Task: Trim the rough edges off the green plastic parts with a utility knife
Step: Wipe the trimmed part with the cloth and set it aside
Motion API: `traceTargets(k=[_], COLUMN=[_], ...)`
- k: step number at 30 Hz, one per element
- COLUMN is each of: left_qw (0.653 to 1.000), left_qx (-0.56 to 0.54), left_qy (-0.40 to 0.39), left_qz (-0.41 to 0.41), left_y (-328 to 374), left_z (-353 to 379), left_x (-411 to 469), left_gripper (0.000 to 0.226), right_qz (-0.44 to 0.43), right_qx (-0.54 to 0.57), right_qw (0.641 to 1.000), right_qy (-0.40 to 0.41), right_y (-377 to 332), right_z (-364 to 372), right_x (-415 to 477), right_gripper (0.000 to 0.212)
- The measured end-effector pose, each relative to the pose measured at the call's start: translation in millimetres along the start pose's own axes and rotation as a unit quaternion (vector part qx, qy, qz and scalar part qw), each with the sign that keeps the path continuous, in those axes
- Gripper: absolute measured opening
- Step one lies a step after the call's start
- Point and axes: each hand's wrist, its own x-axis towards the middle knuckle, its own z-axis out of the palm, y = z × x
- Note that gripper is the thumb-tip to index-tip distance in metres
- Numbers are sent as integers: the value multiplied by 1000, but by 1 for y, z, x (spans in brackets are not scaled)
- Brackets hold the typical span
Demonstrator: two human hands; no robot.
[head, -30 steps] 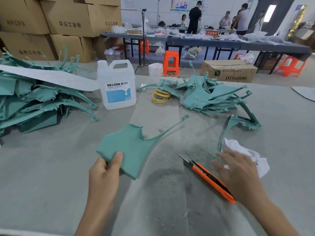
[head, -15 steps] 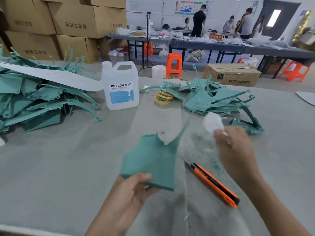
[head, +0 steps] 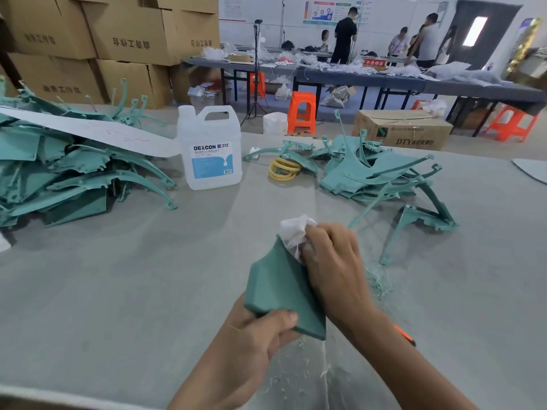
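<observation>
My left hand (head: 254, 335) grips the near corner of a green plastic part (head: 278, 285), thumb on top, holding it tilted above the grey table (head: 118, 291). My right hand (head: 334, 261) holds a crumpled white cloth (head: 294, 232) and presses it against the part's upper edge. The orange utility knife (head: 405, 335) lies on the table behind my right forearm, which hides all but a small piece of it. Green shavings (head: 377, 282) lie just right of my right hand.
A large heap of green parts (head: 59, 179) fills the left side and a smaller heap (head: 373, 173) the right. A white DEXCON jug (head: 210, 149) and yellow rings (head: 282, 170) stand behind. Cardboard boxes (head: 103, 39), orange stools and people lie beyond the table.
My right hand picked the white cloth up from the table and brought it onto the part. My left hand lifted and turned the part toward the middle. The knife stayed on the table.
</observation>
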Motion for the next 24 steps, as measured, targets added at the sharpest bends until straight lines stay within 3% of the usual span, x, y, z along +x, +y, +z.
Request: traceTargets(k=[7,10,12,15,17,19,22,24], left_qw=[999,998,995,988,964,910,827,754], left_qx=[-24,21,72,142,244,369,503,594], left_qy=[39,53,62,65,99,133,149,120], left_qz=[-18,-35,-33,-8,49,131,201,253], left_y=[-4,-7,-9,-8,-7,-3,7,6], left_z=[-2,-14,-19,-16,-11,-4,5,7], left_x=[0,-9,-18,-25,-24,-22,-18,-11], left_gripper=[53,52,56,55,53,64,77,84], right_qz=[-6,1,-1,-5,105,231,317,352], right_qx=[15,-103,-207,-214,-110,59,310,424], right_qw=[998,992,977,975,986,967,896,824], right_qy=[60,67,55,60,74,90,-16,-131], right_y=[17,56,86,102,87,58,0,-30], right_z=[6,1,-6,-19,-26,-33,-41,-49], right_x=[-3,9,15,26,30,28,7,-1], right_gripper=[6,5,20,18,12,7,32,56])
